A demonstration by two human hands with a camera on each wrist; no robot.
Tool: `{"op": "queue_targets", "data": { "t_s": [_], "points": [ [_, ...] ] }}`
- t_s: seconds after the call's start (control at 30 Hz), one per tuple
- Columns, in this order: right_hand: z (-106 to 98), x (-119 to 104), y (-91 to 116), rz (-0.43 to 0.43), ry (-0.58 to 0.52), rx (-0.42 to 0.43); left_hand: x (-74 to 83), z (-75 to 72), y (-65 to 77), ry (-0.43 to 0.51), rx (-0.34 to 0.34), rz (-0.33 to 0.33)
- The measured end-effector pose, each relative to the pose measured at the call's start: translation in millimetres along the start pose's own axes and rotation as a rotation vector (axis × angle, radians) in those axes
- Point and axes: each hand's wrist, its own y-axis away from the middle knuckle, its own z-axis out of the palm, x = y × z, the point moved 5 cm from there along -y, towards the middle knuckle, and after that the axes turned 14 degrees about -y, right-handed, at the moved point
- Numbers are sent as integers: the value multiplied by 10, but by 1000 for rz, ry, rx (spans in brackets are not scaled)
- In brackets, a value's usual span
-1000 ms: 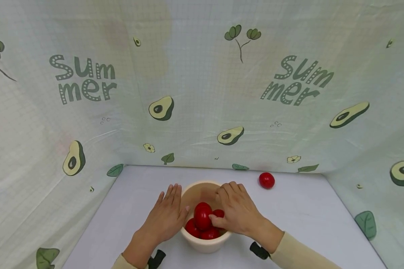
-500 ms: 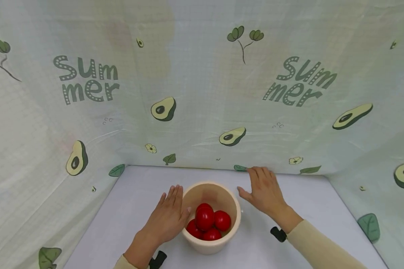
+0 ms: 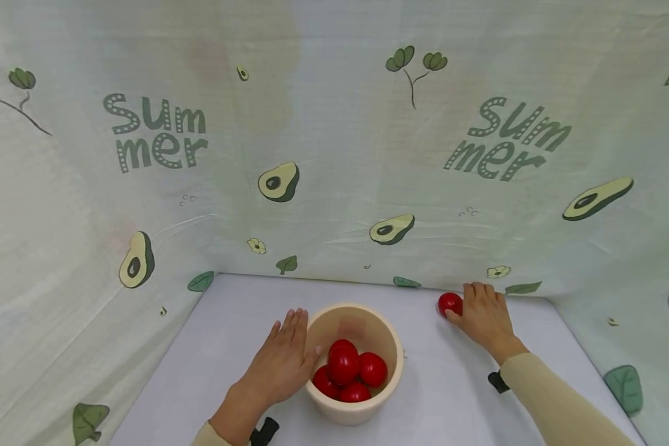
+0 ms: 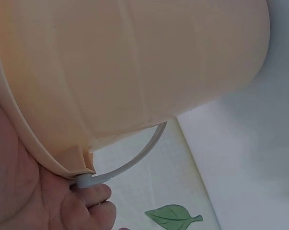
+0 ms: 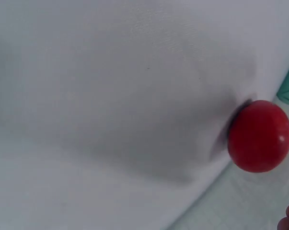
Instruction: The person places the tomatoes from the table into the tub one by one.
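Note:
My left hand [image 3: 282, 362] rests against the left rim of a peach plastic bucket [image 3: 350, 411], its fingers straight and the thumb at the rim. In the left wrist view the palm meets the bucket's rim beside the pale handle [image 4: 130, 166]. Several smooth, round red tomatoes [image 3: 343, 365] lie inside the bucket, one piled on the others. At the back right of the table sits one more red tomato [image 5: 260, 136]. My right hand [image 3: 486, 317] reaches beside it, thumb in front of it and fingers spread past its right side; the fingertips show apart from it in the right wrist view.
The white tabletop [image 3: 228, 328] ends at a hanging pale curtain [image 3: 334, 155] printed with avocados and leaves. The lone tomato lies close to that back edge. Curtain also hangs at the left and right sides.
My right hand has left the bucket, where it was at the tomatoes, and moved right and back to the lone tomato. The left hand stays at the rim. The view has shifted slightly.

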Motion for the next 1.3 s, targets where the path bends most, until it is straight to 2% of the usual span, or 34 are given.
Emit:
{"op": "queue_targets", "data": {
  "t_s": [0.23, 0.37, 0.5, 0.63, 0.8, 0.97, 1.17, 1.3],
  "points": [
    [268, 131, -22, 83, -6, -89, 7, -4, -1, 0, -1, 1],
    [372, 171, -11, 136, -36, -112, 22, 5, -5, 10, -11, -2],
    [378, 181, 19, 182, -44, -96, 46, 22, -26, 15, -15, 5],
    [317, 97, 14, 161, -51, -18, 44, 27, -34, 11, -2, 9],
    [191, -167, -58, 71, -67, 101, 5, 30, -24, 5, -6, -5],
    [-86, -608, -96, -46, -125, 184, -6, 7, -26, -5, -2, 2],
    [-490, -1312, -34, -219, -198, 216, 1, -1, -30, -23, 21, 17],
    [-621, -1697, 49, -331, -224, 201, 12, 2, -25, -20, 30, 20]
  ]
}}
